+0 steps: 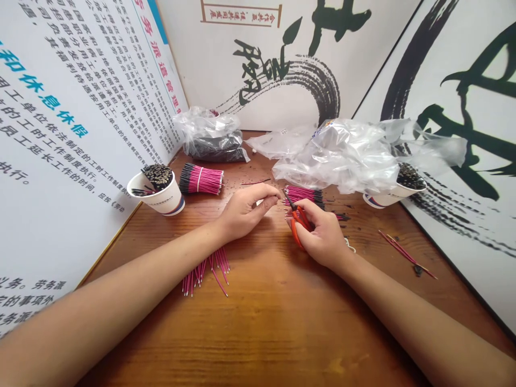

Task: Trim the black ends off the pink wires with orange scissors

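My right hand [322, 236] is closed on a pair of scissors [299, 217] with orange handles, the dark blades pointing up and to the left. Thumb and fingers of my left hand [252, 209] are pinched together just left of the blade tips. Whatever is between them, if anything, is too small to make out. Behind the scissors lies a pile of magenta wires [302, 194] with black ends, partly covered by my right hand. Loose magenta wires [213, 269] with silvery tips stick out from under my left forearm.
A tied bundle of magenta wires [203, 179] lies beside a paper cup [163, 200] of black pieces. Another paper cup [382, 198] stands right, under crumpled clear plastic bags [342, 156]. A bag of black items [213, 145] sits at the back. Several wires [405, 252] lie right. Printed panels enclose the table.
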Motion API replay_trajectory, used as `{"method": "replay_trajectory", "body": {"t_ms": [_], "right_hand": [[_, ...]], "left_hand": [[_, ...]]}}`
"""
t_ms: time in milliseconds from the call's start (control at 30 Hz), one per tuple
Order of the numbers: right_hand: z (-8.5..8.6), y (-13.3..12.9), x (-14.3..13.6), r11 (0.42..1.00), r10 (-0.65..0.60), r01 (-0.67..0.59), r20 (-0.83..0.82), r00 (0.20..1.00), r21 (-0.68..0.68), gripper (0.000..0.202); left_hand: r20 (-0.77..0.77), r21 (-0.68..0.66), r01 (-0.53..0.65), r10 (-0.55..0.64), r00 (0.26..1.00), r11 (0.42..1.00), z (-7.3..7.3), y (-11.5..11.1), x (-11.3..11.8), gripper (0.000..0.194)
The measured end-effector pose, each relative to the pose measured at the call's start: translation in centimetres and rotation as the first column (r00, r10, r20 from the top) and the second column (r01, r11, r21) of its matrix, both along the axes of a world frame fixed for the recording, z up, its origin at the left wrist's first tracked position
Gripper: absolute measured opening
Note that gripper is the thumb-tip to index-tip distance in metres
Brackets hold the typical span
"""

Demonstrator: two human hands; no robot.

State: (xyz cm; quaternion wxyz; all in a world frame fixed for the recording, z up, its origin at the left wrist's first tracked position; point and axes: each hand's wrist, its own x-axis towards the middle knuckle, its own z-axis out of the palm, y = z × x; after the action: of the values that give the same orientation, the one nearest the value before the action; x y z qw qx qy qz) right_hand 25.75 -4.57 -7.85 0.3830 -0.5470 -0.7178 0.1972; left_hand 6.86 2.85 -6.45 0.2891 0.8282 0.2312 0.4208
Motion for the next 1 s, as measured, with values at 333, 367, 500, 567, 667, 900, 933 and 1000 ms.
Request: {"method": "replay_trajectory", "body": {"t_ms": [333,367,500,567,667,900,933,1000], "right_hand": [[0.4,-0.25,0.0,0.997,0.001,-0.012,0.137,0.991,0.077,0.014],[0.43,-0.24,-0.06,0.996,0.001,-0.014,0.148,0.989,0.088,0.014],[0.52,-0.25,-0.26,0.994,0.001,-0.021,0.181,0.983,0.11,0.013],[0.54,-0.27,-0.29,0.994,0.004,-0.023,0.184,0.983,0.103,0.011],[0.54,-0.27,-0.25,0.996,0.008,-0.025,0.182,0.983,0.09,0.011],[0.41,-0.17,-0.23,0.994,-0.003,-0.016,0.163,0.987,0.111,0.013],[0.4,-0.19,-0.24,0.994,-0.003,-0.016,0.163,0.987,0.112,0.013],[0.39,-0.24,-0.26,0.994,-0.003,-0.016,0.167,0.986,0.11,0.011]], "left_hand": [[0.031,-0.03,-0.056,0.057,0.998,0.998,0.18,-0.17,-0.11,0.018],[0.027,-0.025,-0.051,0.051,0.998,0.998,0.16,-0.15,-0.12,0.018],[-0.005,0.032,-0.043,0.043,0.999,0.999,0.05,-0.01,-0.19,0.019],[-0.016,0.065,-0.042,0.044,0.999,0.997,0.0,0.06,-0.23,0.019],[-0.011,0.072,-0.035,0.036,0.999,0.997,-0.08,0.1,-0.25,0.019],[0.014,-0.003,0.003,-0.003,1.0,1.0,-0.06,-0.07,-0.25,0.022],[0.012,-0.012,0.006,-0.006,1.0,1.0,-0.03,-0.11,-0.24,0.022],[0.006,-0.021,0.005,-0.005,1.0,1.0,0.02,-0.15,-0.22,0.022]]}}
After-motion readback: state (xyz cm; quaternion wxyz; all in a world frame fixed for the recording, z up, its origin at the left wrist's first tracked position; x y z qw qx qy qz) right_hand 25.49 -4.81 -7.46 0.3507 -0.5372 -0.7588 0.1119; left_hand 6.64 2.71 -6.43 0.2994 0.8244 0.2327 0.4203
